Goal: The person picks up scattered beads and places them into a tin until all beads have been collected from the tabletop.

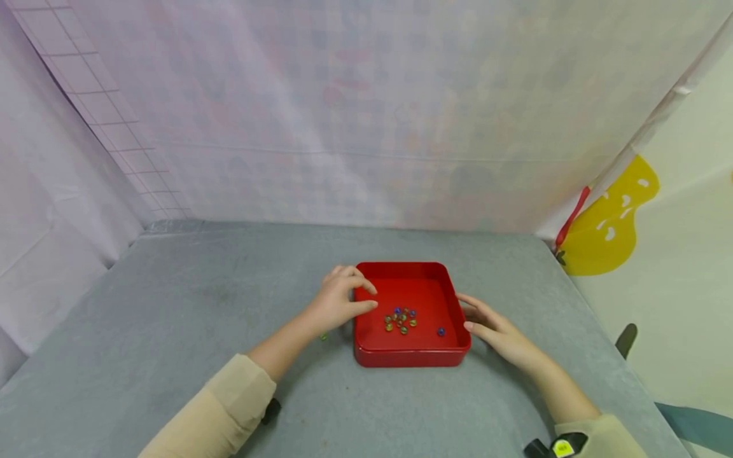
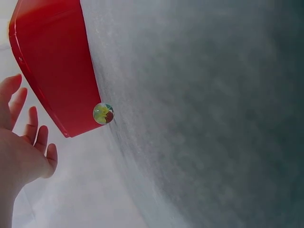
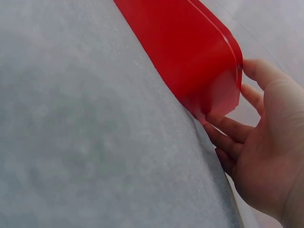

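Note:
A square red tin point(image 1: 408, 359) with rounded corners sits on the grey table. Inside its floor several glass marbles point(image 1: 401, 318) lie in a cluster, and a single blue marble point(image 1: 441, 332) is apart near the right wall. My left hand point(image 1: 343, 296) hovers at the tin's left rim, thumb and fingers spread with nothing between them. Just outside the tin, below that hand, a green-and-yellow marble point(image 2: 103, 114) rests on the table. Against the tin's right wall, my right hand point(image 3: 270, 142) touches with its fingertips, fingers extended.
The grey tabletop point(image 1: 229, 267) surrounds the tin on all sides. A pale checked curtain point(image 1: 366, 127) hangs behind it, and a white cloth with a yellow printed shape point(image 1: 613, 235) hangs at the right. Beige sleeves point(image 1: 229, 394) cover the forearms.

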